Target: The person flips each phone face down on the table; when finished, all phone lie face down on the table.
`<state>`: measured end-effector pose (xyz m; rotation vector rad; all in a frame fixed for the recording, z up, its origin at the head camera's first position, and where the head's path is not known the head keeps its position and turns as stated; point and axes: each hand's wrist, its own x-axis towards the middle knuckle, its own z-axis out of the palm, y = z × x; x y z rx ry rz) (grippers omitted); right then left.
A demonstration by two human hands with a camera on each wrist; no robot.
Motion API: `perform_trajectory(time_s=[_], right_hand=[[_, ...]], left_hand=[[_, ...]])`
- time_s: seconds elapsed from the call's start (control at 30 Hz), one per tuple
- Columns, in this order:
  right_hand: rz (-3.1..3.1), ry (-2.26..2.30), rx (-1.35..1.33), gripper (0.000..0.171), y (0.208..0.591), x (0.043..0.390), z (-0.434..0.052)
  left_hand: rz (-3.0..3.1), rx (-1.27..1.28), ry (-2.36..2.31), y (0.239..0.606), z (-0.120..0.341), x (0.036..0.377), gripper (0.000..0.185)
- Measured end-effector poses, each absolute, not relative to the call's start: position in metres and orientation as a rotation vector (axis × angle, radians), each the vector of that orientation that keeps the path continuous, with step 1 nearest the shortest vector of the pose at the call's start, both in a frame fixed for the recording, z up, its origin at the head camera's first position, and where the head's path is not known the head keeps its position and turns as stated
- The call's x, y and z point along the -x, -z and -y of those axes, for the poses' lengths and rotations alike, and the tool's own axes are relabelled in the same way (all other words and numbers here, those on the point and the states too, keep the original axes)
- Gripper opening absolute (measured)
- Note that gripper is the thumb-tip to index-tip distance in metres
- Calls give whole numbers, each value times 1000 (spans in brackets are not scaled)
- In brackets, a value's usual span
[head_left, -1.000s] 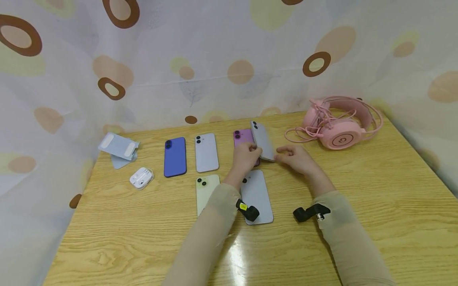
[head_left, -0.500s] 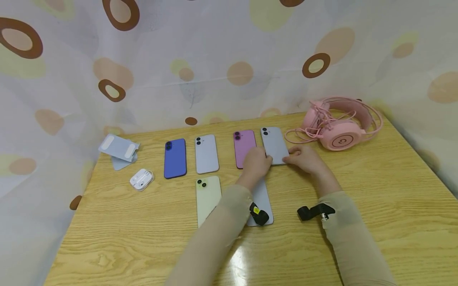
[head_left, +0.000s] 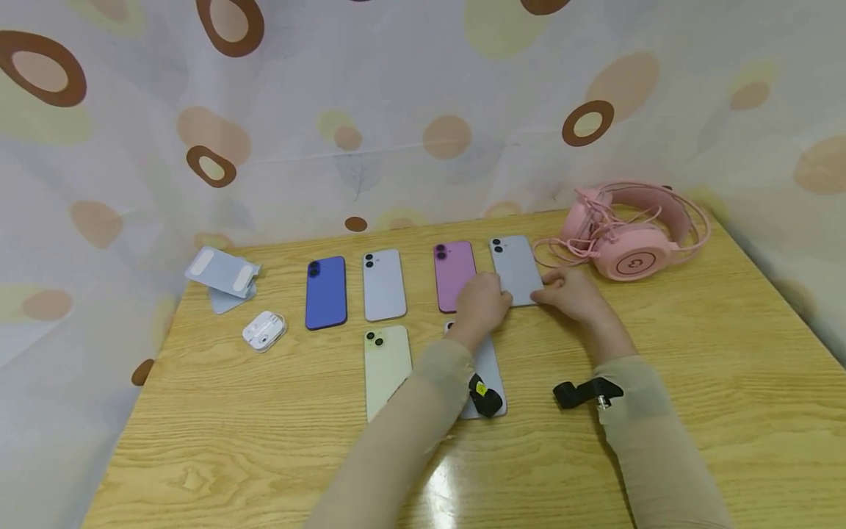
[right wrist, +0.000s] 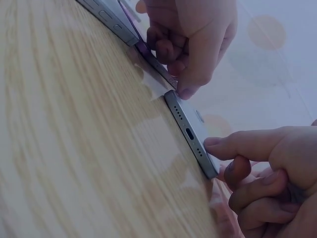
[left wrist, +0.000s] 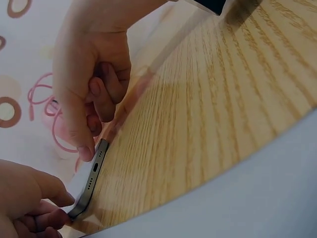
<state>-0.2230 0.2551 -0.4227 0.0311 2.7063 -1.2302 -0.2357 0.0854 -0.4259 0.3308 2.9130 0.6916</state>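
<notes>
A pale silver-white smartphone (head_left: 517, 270) lies back up at the back of the table, right of the pink-purple phone (head_left: 454, 275). With thumb and fingers my left hand (head_left: 482, 305) grips its lower left corner. At the lower right corner my right hand (head_left: 571, 294) holds it, thumb on the edge, other fingers curled. In the right wrist view the smartphone's bottom edge (right wrist: 190, 136) shows its charging port, flat along the wood between both thumbs. Under my left wrist another pale phone (head_left: 489, 367) is partly covered.
Further left lie a white phone (head_left: 385, 285), a blue phone (head_left: 326, 292) and a pale yellow phone (head_left: 386, 367), partly behind my left sleeve. A boxed pair of earphones (head_left: 264, 331) and a light blue stand (head_left: 223, 272) are at far left. Pink headphones (head_left: 628, 246) stand back right.
The pale smartphone, tilted up over the pink-purple one a second ago, now lies flat to its right. Both hands moved right with it, and it slid slightly further right in the last half second.
</notes>
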Motion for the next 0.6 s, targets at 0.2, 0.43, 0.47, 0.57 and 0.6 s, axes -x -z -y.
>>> perform_trajectory(time_s=[0.2,0.43,0.47,0.57,0.6], right_hand=[[-2710,1202,-22,46,424,224,-256],[-2670,1208,-47,50,427,221,-263],[-2667,1208,-51,50,427,220,-264],[-2675,1186,-38,51,426,217,-267],[-2680,1173,-27,50,426,216,-268]], left_hand=[[-2843,-365,-798,428,-79,238,22],[-2685,-418,-948,405,-43,230,40],[-2684,-420,-946,400,-36,229,47],[-2715,-428,-924,390,-10,225,54],[-2741,-428,-921,387,0,223,53]])
